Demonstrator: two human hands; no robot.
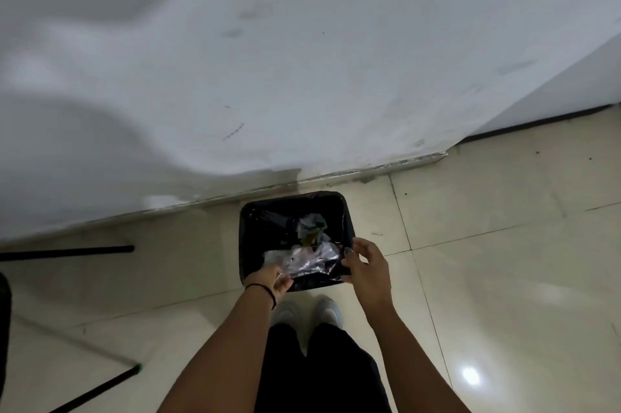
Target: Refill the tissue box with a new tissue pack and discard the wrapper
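Note:
A crumpled clear plastic wrapper [311,259] hangs over the open mouth of a black bin [248,211] lined with a black bag. My left hand [268,281] pinches the wrapper's left end at the bin's near edge. My right hand [364,266] is at the wrapper's right end with fingers spread; whether it touches the wrapper I cannot tell. Crumpled paper waste [311,227] lies deeper inside the bin. No tissue box is in view.
The bin stands on a glossy cream tiled floor [487,261] against a white wall [302,59]. Black furniture legs [67,253] cross the floor at the left. My white shoes [307,313] are just behind the bin.

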